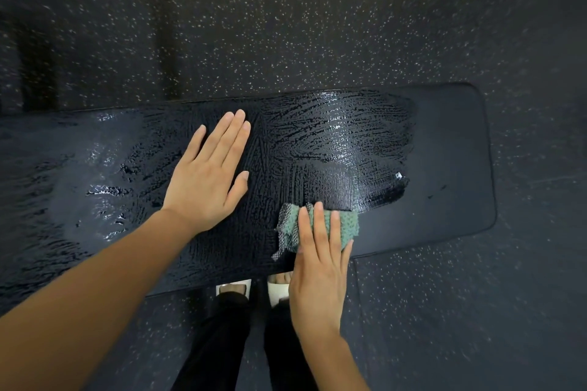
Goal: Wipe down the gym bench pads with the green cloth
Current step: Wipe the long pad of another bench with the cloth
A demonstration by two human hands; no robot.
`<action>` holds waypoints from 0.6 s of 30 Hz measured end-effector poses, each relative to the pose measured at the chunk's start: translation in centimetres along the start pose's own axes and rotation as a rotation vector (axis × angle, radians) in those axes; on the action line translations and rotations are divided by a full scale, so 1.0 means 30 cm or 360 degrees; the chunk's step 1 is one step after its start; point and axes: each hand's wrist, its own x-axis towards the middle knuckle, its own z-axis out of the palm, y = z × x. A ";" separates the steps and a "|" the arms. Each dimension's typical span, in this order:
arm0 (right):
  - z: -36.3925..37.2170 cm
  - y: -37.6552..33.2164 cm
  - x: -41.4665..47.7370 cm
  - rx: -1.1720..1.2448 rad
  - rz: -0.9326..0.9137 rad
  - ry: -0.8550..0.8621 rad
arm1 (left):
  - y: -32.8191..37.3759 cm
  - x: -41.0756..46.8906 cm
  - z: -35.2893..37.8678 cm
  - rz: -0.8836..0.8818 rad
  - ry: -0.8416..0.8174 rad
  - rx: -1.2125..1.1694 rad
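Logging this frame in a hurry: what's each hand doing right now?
Left hand: open, flat on the bench pad.
Right hand: open, straight fingers pressing the green cloth onto it.

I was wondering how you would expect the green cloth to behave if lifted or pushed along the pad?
The green cloth looks floppy: bunched under the right hand with a loose corner trailing, it would likely droop when lifted. Pushed, it probably glides easily, since the bench pad glistens with wet streaks. Likely damp, so slightly heavy.
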 end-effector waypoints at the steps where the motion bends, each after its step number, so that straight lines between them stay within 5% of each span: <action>1: 0.000 0.004 -0.013 0.0006 -0.0005 -0.0007 | 0.001 0.000 0.000 0.0000 0.0001 -0.0010; 18: -0.091 0.146 0.339 0.0068 -0.0079 0.0004 | 0.027 -0.010 0.015 0.0024 -0.0020 0.0039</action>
